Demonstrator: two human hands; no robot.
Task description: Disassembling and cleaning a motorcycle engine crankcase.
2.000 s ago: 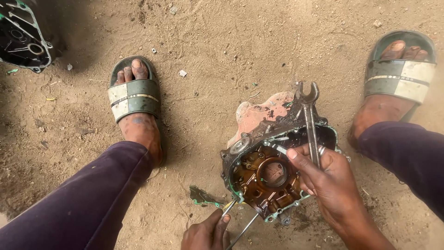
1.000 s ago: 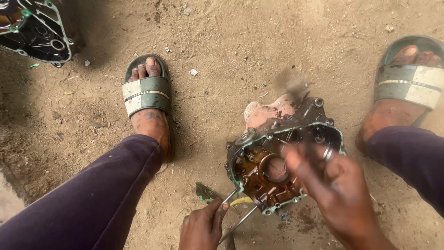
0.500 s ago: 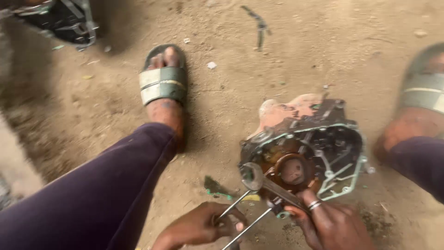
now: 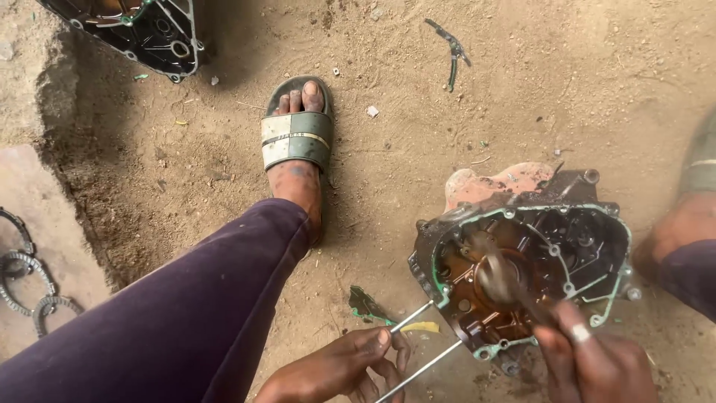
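A dark, oily engine case half point(image 4: 537, 269) with green gasket remains on its rim lies on the sandy ground, resting on a reddish flat stone point(image 4: 496, 185). My right hand point(image 4: 597, 362), with a ring on one finger, grips a wrench point(image 4: 507, 282) whose blurred head sits over the round centre of the case. My left hand point(image 4: 339, 369) pinches two thin metal rods point(image 4: 421, 345) that slant up to the case's lower left edge.
My left foot in a green sandal point(image 4: 297, 134) is planted left of the case; my right foot point(image 4: 690, 209) is at the right edge. Another engine cover point(image 4: 142, 30) lies top left, a small bent metal piece point(image 4: 451, 48) at top, toothed rings point(image 4: 22, 276) at the left.
The view has shifted left. My right hand brought the wrench from the case's upper right rim down onto its centre. My left hand keeps hold of the rods.
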